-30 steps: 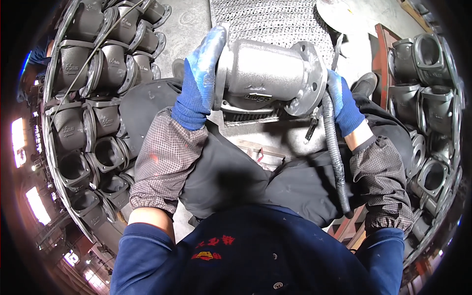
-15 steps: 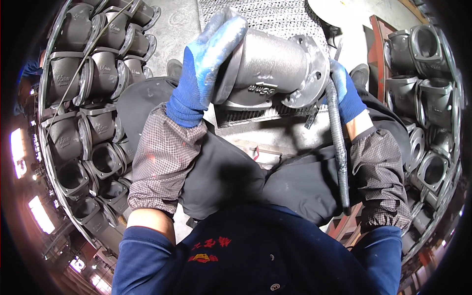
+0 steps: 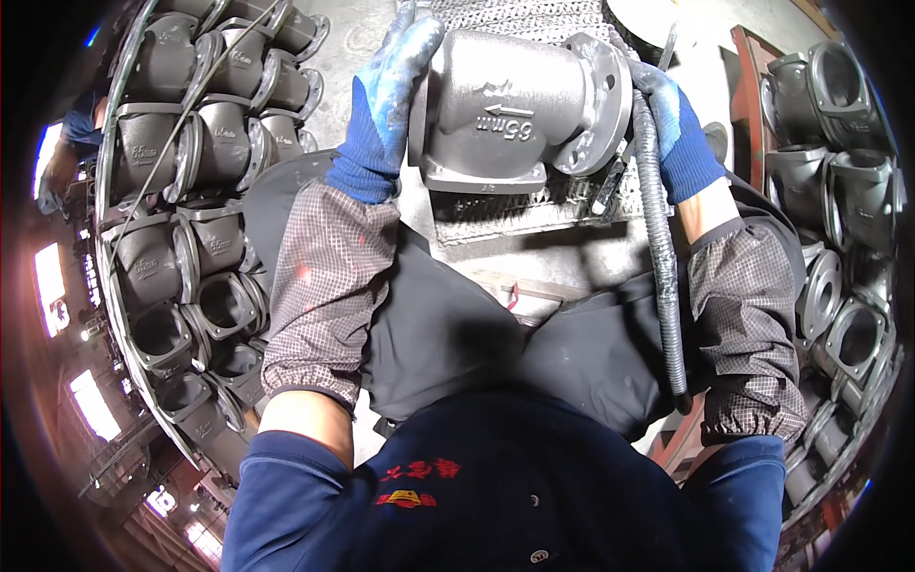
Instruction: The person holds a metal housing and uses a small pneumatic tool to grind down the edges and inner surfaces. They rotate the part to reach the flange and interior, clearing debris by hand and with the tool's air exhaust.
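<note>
Between my gloved hands is a grey cast-metal valve body, lying sideways with a raised arrow on its barrel and round flanges at its ends. My left hand, in a blue glove, presses along the left flange with its fingers pointing away from me. At the right flange, my right hand grips the rim; its fingertips are partly hidden behind it. A ribbed grey hose runs down from beside my right palm over my right thigh. Whether that hand also holds the hose's upper end, I cannot tell.
A mesh-patterned metal support lies under the valve body. Stacked castings fill a wire-sided crate on the left, and more castings stand on the right. A red metal frame rises beside the right stack. Another person's hand shows far left.
The valve body has rolled so its arrow faces me more squarely, and it sits slightly higher in view. Both hands have stayed on its flanges. The whole view has shifted slightly.
</note>
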Tool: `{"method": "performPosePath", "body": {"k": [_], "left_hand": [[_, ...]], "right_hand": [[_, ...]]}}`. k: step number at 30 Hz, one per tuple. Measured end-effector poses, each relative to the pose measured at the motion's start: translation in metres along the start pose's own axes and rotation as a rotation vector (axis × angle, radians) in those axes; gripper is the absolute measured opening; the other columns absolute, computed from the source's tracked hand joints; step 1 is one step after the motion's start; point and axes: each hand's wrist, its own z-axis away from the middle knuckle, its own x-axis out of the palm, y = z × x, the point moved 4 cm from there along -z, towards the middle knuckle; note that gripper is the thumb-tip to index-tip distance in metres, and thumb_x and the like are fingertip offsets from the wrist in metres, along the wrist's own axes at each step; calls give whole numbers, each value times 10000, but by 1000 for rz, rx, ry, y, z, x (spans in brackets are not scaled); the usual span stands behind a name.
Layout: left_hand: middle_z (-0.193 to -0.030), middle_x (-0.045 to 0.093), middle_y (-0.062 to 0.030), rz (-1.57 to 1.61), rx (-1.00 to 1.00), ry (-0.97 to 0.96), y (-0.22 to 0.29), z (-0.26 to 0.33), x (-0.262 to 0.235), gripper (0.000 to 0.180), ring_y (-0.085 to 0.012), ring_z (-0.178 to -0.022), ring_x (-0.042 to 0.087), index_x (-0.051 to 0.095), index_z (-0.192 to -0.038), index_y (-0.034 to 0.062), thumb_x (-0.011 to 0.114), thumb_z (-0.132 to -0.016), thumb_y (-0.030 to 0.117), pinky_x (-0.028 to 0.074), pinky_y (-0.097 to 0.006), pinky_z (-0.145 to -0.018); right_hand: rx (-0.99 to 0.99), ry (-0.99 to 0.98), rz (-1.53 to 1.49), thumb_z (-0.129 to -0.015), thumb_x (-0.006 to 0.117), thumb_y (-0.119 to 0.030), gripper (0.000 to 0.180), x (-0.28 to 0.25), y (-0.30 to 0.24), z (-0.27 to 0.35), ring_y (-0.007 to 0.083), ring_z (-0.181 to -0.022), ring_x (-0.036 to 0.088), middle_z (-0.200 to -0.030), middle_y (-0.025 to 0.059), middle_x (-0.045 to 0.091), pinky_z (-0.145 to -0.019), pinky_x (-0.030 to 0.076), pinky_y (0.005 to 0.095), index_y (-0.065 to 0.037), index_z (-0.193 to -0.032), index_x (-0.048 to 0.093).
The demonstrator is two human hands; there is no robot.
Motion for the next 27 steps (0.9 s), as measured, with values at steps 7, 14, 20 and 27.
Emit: {"method": "performPosePath", "body": {"k": [7, 14, 20, 27], "left_hand": [[-1376, 477, -117, 367, -469, 87, -65, 7, -5, 445, -222, -1259, 472, 435, -1379, 54, 356, -1016, 299, 367, -350, -1080], [-1160, 579, -103, 871, -1074, 327, -72, -3, 6, 455, -186, -1069, 590, 542, -1242, 71, 521, -944, 414, 516, -331, -901], [-1120, 598, -143, 917, -959, 366, -89, 0, 7, 419, -278, -1001, 646, 569, -1115, 91, 513, -925, 461, 560, -388, -854], [-1108, 610, -183, 1113, -958, 332, -109, 15, 9, 415, -307, -1011, 649, 563, -1135, 99, 498, -936, 456, 563, -433, -872]], "right_hand": [[22, 20, 417, -897, 564, -264, 331, 18, -3, 23, 138, -592, 575, -806, 86, 623, -465, 478, 250, 18, -1061, 621], [-48, 24, 418, -909, 546, -308, 371, 42, 1, 30, 93, -548, 515, -780, 49, 604, -455, 420, 218, -20, -1127, 631], [-69, 23, 350, -879, 638, -307, 415, 41, 5, 22, 119, -772, 579, -937, 66, 643, -648, 470, 240, 45, -1098, 634], [-98, -21, 516, -901, 595, -183, 301, 53, -2, 32, 112, -798, 590, -958, 77, 628, -685, 499, 213, 49, -1086, 645]]}}
